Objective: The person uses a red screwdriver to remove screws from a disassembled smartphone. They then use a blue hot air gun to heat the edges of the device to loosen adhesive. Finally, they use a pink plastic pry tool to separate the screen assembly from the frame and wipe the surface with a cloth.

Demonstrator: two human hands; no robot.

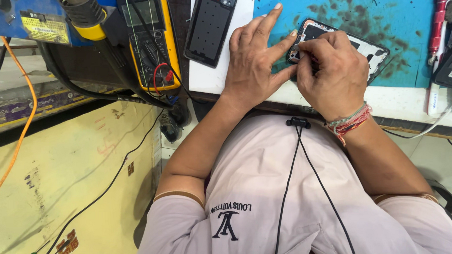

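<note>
The left hand [253, 63] lies spread, fingers flat, bracing the opened phone [339, 48] on the blue mat [404, 28] of the surface. The right hand [333, 70], grip pinched together at the phone's near corner, hides whatever it holds; a back cover [209, 24] lies apart.

So it's an opened-up phone [361, 46] — back cover off, lying flat on the blue mat on the tabletop, turned at a slant so its long side runs from upper left down to the right. The frame edge is dark, and the inside shows a pale whitish panel with a few dark cutouts. The near end, by the corner with the camera opening, is mostly hidden under the hands, so I can't make out much there. The far end pokes out to the right — that part looks clean and uncovered.
</note>
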